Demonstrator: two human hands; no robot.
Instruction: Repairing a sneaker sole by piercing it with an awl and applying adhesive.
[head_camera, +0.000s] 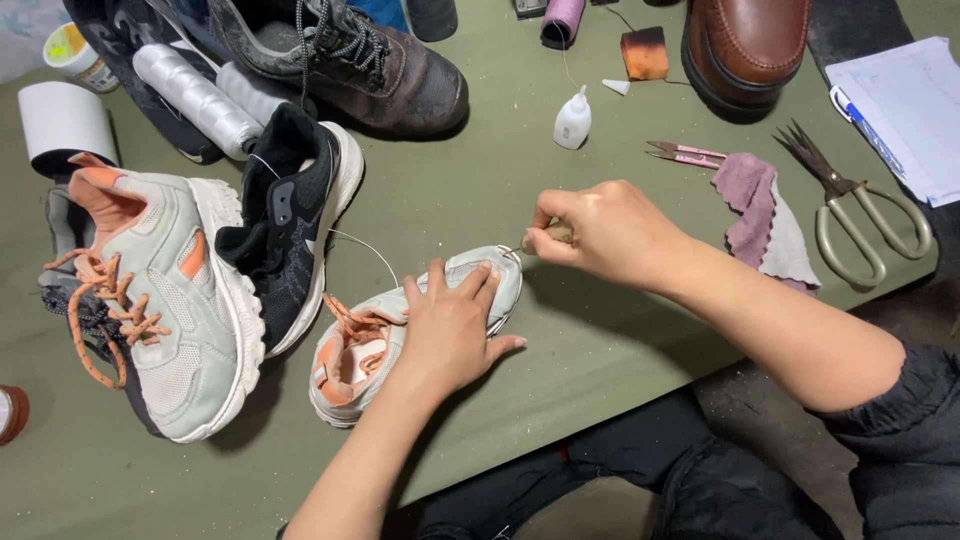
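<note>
A small pale grey sneaker with orange laces lies on its side on the green table. My left hand presses flat on it, fingers spread. My right hand grips a wooden-handled awl whose metal tip touches the sneaker's toe. A thin white thread arcs from the toe toward the shoes on the left.
A matching larger grey sneaker and a black sneaker lie at left, with white thread spools and a brown boot behind. A glue bottle, pink snips, a cloth, large scissors and a brown leather shoe lie at right.
</note>
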